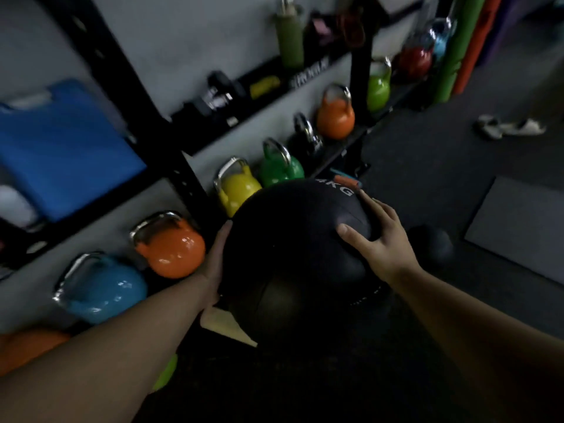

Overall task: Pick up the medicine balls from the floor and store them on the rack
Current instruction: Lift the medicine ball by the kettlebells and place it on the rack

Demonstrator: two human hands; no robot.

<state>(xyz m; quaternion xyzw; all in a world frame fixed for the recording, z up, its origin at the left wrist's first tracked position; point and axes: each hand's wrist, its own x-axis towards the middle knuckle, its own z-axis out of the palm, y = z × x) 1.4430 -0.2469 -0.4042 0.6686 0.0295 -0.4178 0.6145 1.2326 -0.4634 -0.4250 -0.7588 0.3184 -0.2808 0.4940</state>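
A large black medicine ball marked "4KG" is in the middle of the view, held between both hands. My left hand presses flat against its left side. My right hand lies on its upper right with the fingers spread. Below it a second black medicine ball rests on the dark floor. A smaller black ball lies on the floor to the right. The black metal rack stands to the left along the grey wall.
Several coloured kettlebells line the floor under the rack, among them a yellow kettlebell and an orange kettlebell close to the ball. A blue pad sits on a rack shelf. A grey mat lies at the right.
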